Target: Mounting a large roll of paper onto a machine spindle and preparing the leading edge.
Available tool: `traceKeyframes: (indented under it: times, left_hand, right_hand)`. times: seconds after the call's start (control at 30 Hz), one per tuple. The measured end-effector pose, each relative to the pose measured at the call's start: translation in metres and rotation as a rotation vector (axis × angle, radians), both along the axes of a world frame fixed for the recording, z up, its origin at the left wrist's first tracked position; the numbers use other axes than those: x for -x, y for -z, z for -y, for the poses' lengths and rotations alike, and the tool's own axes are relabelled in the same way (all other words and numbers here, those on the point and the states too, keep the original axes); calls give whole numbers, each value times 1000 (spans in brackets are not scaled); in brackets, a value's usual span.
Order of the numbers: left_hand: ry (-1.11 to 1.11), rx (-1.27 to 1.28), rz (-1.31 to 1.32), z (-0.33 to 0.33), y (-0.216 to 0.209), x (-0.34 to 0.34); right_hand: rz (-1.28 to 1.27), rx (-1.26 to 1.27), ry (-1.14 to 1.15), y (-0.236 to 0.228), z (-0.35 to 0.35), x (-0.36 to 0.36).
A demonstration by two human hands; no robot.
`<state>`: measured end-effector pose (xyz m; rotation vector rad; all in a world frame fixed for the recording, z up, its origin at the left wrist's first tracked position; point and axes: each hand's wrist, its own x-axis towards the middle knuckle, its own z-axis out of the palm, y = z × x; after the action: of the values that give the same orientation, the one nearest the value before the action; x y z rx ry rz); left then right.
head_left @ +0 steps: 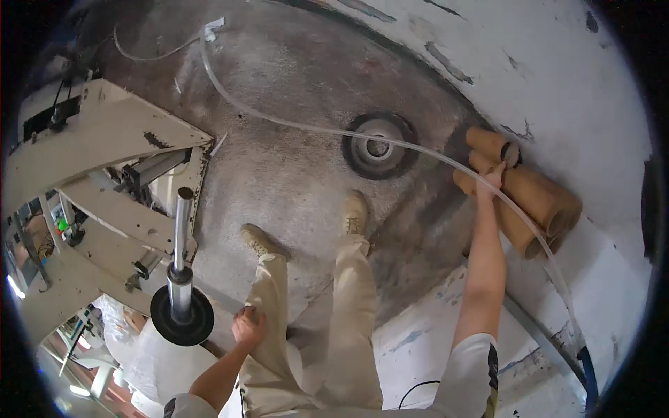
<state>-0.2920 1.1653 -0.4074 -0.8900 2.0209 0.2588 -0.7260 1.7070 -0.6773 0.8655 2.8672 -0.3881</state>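
My right hand (490, 180) reaches out to a pile of brown cardboard tubes (535, 188) against the white wall. Its fingers grip by the dark open end of a shorter cardboard tube (486, 141) at the top of the pile; the fingertips are partly hidden. A clear hose (446, 159) arches across the view and passes over the hand and the pile. Beside my left knee, my left hand (249, 327) is held low with curled fingers. Whatever it may hold is too small to make out.
A black-rimmed round metal wheel (377, 148) lies on the worn floor. At left stands a cream machine frame (104, 132), with a chrome spindle on a black disc (182, 313) close to my left arm. A white wall (557, 83) bounds the right.
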Motion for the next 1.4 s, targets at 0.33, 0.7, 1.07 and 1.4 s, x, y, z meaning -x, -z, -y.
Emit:
traceKeyframes:
  times: [0.33,0.7,1.07,1.4]
  left_hand:
    - [-45,-42,24,6,6,-27]
    - [-311,-191,-240,-18,-41,-96]
    - [-1412,-72,-668,-64,-197,-188]
    - [-2103,315,-706,-165,-181,-394]
  right_hand:
    - [444,360,-240,-31,82,-153]
    - [884,1187,-221,-226,363,-298]
    - [956,732,-1173,-322,434,-189]
    - [1036,474,-1261,-410,548,-305]
